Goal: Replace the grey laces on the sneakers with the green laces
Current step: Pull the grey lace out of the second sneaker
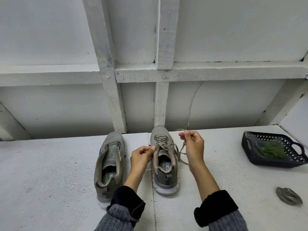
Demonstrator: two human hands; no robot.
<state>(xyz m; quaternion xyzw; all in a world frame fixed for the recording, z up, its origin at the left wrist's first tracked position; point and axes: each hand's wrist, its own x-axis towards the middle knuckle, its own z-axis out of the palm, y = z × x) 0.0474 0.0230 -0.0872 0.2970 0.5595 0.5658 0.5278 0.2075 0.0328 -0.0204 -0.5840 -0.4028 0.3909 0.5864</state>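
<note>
Two grey sneakers stand side by side on the white table, toes pointing away from me. The left sneaker (109, 165) has no lace in its eyelets. The right sneaker (164, 157) still carries its grey lace (162, 144). My left hand (142, 154) pinches the lace at the top eyelets on the shoe's left side. My right hand (193, 145) holds a loose end of the same lace, lifted to the right of the shoe. Green laces (270, 150) lie in a clear bag inside the dark basket (246, 147).
A coiled grey lace (288, 195) lies on the table at the near right. The basket sits at the far right near the table's edge. A white framed wall rises right behind the shoes.
</note>
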